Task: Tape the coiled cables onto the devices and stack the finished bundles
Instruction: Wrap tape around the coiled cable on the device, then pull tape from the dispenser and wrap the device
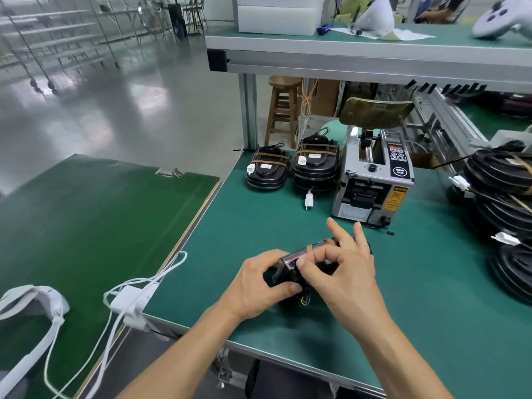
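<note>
Nearest the lens, low on the counter: left hand gripping the near end of a black device, thumb curled against its side; right hand beside it, thumb and forefinger pinching at a tape strip over the top edge, remaining fingers spread upward. Coloured wires showing beneath the device.

Handling, by judgement: rigid glossy shell, light enough for one hand, likely slippery; cable springy and apt to uncoil until taped. Best held across the narrow sides, clear of the wires and connector.

Left, on the adjoining green surface: white cord and white adapter.

Far centre: two stacks of finished bundles, tan tape bands across coiled cable, white connector trailing onto the counter.

Right of those: tape dispenser, yellow warning label on its side, red display above; lettering too small to read.

Far right: black untaped stack.
</note>
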A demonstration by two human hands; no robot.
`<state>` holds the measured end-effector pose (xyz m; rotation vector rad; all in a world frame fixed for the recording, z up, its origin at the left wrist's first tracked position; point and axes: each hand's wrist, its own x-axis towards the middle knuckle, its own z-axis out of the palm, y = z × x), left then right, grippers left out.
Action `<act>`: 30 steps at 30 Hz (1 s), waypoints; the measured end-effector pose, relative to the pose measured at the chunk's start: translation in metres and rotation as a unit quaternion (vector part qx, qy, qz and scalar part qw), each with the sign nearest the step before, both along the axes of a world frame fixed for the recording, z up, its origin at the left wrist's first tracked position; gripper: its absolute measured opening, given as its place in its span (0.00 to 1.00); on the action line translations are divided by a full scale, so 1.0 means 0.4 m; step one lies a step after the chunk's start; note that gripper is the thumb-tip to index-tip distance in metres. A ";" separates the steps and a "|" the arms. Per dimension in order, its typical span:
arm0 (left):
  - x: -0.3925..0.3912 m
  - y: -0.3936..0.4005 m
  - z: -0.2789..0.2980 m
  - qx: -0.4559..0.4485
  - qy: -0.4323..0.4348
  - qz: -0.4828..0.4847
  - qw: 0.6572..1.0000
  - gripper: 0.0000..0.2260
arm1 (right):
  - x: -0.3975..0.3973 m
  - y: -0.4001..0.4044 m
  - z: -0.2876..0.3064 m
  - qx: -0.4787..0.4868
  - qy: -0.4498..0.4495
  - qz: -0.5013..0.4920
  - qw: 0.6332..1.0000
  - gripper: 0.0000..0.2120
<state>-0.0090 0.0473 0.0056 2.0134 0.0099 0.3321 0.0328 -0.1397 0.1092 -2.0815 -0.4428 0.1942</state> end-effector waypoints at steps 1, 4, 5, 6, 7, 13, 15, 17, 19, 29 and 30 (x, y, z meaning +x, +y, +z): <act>0.000 0.000 0.000 0.001 0.001 0.001 1.000 0.25 | 0.000 0.002 0.000 -0.004 -0.001 -0.002 1.000 0.06; 0.000 -0.002 0.001 0.004 0.000 0.003 1.000 0.25 | -0.001 0.007 0.000 -0.011 -0.005 -0.004 1.000 0.07; 0.000 -0.002 0.001 0.005 -0.002 0.003 1.000 0.25 | -0.002 0.008 -0.001 -0.012 -0.006 -0.004 1.000 0.07; 0.001 -0.002 0.001 0.005 -0.003 0.003 1.000 0.25 | -0.002 0.009 -0.002 -0.011 -0.006 -0.003 1.000 0.07; 0.001 -0.002 0.001 0.005 -0.003 0.004 1.000 0.25 | -0.002 0.009 -0.004 -0.012 -0.007 -0.003 1.000 0.07; -0.001 0.000 -0.005 -0.002 -0.001 0.007 1.000 0.31 | 0.000 0.011 -0.013 -0.016 -0.012 -0.005 1.000 0.05; -0.002 0.000 -0.004 -0.003 0.000 0.006 1.000 0.33 | 0.001 0.012 -0.014 -0.018 -0.011 -0.009 1.000 0.05; -0.003 0.000 -0.001 -0.003 0.000 0.006 1.000 0.33 | 0.002 0.011 -0.017 -0.021 -0.011 -0.014 1.000 0.06; -0.003 0.000 -0.001 -0.002 -0.003 0.006 1.000 0.33 | 0.003 0.010 -0.019 -0.021 -0.012 -0.016 1.000 0.08; 0.002 0.003 -0.009 0.002 -0.006 0.003 1.000 0.28 | -0.005 0.014 -0.018 -0.015 -0.014 -0.027 0.999 0.09; 0.003 0.002 -0.010 0.003 -0.006 0.002 1.000 0.27 | -0.007 0.016 -0.018 -0.017 -0.015 -0.028 0.999 0.09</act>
